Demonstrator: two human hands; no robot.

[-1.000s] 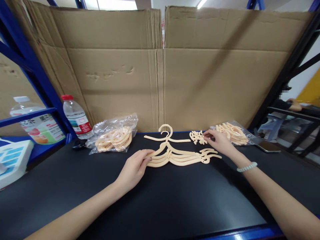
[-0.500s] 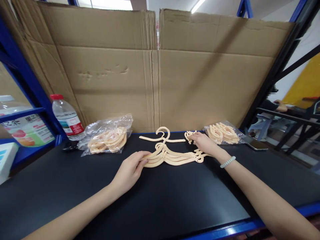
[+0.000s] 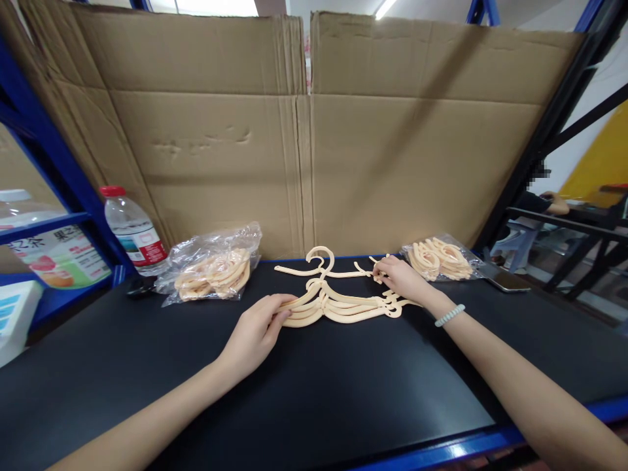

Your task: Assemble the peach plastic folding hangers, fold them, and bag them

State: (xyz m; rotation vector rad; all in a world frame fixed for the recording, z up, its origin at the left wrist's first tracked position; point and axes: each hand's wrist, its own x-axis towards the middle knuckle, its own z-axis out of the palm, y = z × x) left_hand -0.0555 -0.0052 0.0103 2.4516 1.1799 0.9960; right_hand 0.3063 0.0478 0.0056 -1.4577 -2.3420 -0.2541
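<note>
Several cream plastic clothes hangers lie fanned together on the black tabletop. My left hand pinches their left ends between thumb and fingers. Just behind them lies another cream hanger, its hook pointing away from me. At the right end of that hanger, my right hand has its fingertips closed on a small cream plastic piece; the fingers partly cover it. One small forked piece shows beside the hanger's right tip. More small cream pieces lie at the right ends of the fanned hangers, under my right wrist.
Clear bags of cream parts stand at the back left and back right. A water bottle is at the left, a phone at the right. Cardboard walls the back. A person sits far right.
My right hand has shifted slightly right, its fingertips drawn closer together over the small pieces. A forked piece now shows by the rear hanger's right tip. My left hand keeps its grip.
</note>
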